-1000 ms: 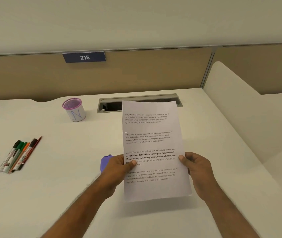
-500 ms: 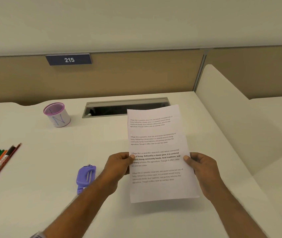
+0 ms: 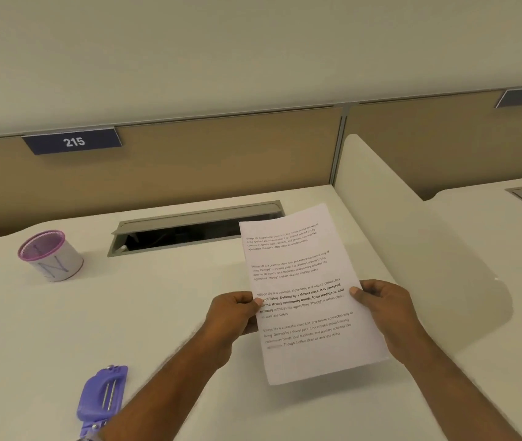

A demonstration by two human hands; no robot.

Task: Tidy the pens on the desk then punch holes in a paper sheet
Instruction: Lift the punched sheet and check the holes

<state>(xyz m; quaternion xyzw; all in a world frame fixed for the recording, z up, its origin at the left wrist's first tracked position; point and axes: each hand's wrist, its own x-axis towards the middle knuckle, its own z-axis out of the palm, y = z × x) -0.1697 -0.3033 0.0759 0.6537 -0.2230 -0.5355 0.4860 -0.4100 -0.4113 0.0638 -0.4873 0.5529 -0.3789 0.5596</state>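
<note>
Surface [image 3: 164,316] carries everything here, pale and broad under both arms. Paper sheet [image 3: 307,300] is held above it, printed side up, tilted slightly: the left hand [image 3: 232,316] pinches its left edge, thumb on top, and the right hand [image 3: 384,305] pinches the right edge likewise. Hole punch [image 3: 102,397] (purple) lies down-left of the left grip, well apart; pen cup [image 3: 50,256] stands far up-left. Judged so, punching is the step in hand; next the sheet's edge must go across into the punch's slot.
</note>
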